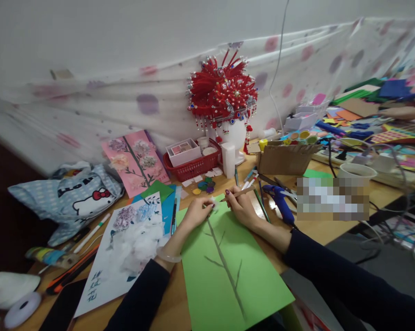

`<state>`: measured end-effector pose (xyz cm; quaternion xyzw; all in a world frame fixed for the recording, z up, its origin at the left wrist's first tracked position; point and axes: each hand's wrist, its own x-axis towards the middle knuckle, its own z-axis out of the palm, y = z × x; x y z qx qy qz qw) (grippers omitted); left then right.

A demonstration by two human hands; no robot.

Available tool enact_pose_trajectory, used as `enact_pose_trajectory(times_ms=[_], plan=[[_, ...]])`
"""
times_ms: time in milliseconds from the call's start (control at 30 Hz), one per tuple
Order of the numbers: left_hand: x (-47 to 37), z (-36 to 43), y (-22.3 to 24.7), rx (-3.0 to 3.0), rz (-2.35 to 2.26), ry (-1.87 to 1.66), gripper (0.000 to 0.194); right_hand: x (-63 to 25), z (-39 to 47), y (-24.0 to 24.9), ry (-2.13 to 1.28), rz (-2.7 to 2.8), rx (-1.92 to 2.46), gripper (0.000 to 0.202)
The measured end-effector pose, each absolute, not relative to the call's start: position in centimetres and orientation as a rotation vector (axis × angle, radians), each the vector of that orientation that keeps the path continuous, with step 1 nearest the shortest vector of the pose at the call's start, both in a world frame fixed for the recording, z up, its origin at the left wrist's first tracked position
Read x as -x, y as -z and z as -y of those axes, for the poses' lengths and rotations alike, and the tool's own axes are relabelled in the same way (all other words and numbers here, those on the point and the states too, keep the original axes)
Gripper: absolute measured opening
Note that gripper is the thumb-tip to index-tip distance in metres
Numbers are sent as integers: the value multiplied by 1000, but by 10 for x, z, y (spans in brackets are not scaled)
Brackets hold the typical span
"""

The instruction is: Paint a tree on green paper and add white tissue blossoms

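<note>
Left hand [196, 212] pinches a small white tuft [214, 202] between thumb and fingertips, fingers nearly closed on it, held at the top edge of the green paper sheet [228, 271]. Left wrist wears a pale bangle [168, 255]; the dark-sleeved forearm comes in from 7 o'clock, hand pointing toward 1 o'clock.

Right hand [241, 206] grasps a thin wooden stick [242, 192], fingers curled tight round it, dark nail polish showing. Stick's long axis runs roughly 8 to 2 o'clock, its low end aimed at the tuft; cannot tell if it touches. Right forearm enters from 4 o'clock, heel of hand resting on the green sheet's top right corner.

Green sheet lies on the wooden table [317, 230], long axis slanting 11 to 5 o'clock, a grey painted branch [224, 262] running along it.

At 9 o'clock of the left hand: white sheet with painted flowers [124, 248]. At 3 o'clock of the right hand: blue glue gun [279, 202]. At 12 o'clock, well back: red beaded headdress [223, 92] and a red basket [193, 166].
</note>
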<state>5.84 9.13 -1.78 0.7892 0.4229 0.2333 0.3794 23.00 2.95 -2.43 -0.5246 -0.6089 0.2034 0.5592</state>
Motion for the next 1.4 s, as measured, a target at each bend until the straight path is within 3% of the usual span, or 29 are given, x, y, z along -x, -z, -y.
enact_pose_trajectory(times_ms=[767,1067,1400], plan=[[-56,-93,9,-2444,-1112,-626,7,-225,-37,29,-411,1784,1422,14],[-28,-112,8,-2358,-1109,-391,35,-223,-39,29,-328,1821,1486,15],[-29,-115,10,-2343,-998,-336,34,-222,-43,32,-296,1834,1501,11]])
